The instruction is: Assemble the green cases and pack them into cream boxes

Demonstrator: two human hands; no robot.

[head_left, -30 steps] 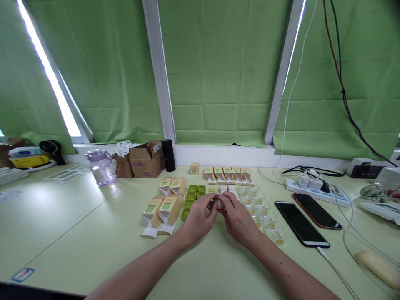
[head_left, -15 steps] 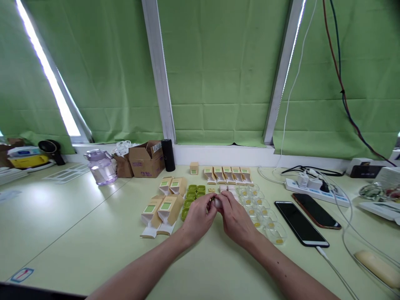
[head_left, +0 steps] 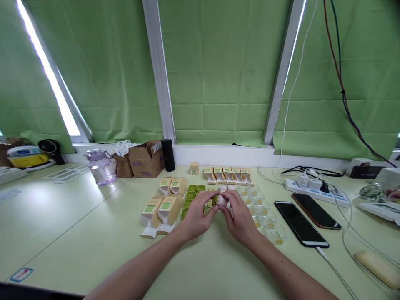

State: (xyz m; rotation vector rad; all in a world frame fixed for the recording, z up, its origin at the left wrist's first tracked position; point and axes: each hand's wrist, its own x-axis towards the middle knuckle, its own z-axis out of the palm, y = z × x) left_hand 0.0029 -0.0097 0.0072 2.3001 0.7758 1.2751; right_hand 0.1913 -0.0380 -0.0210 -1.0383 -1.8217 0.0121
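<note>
My left hand (head_left: 197, 216) and my right hand (head_left: 240, 217) meet over the pale green table (head_left: 78, 233), fingers curled together around a small white and green piece (head_left: 220, 200). Just beyond them lie several green square caps (head_left: 191, 194) and several clear plastic lids with yellow dots (head_left: 262, 210). Open tan cartons with green labels (head_left: 162, 210) stand left of my left hand. A row of small tan boxes (head_left: 228, 175) sits farther back.
Two phones (head_left: 308, 221) lie at the right, one on a cable, near a white power strip (head_left: 315, 188). A purple water jug (head_left: 100, 167), brown cardboard boxes (head_left: 146, 158) and a black cylinder (head_left: 168, 155) stand at the back left. Green curtains cover the window.
Both hands have stayed together on the small piece, shifting slightly and lifting it a little; the white part now shows more between the fingers.
</note>
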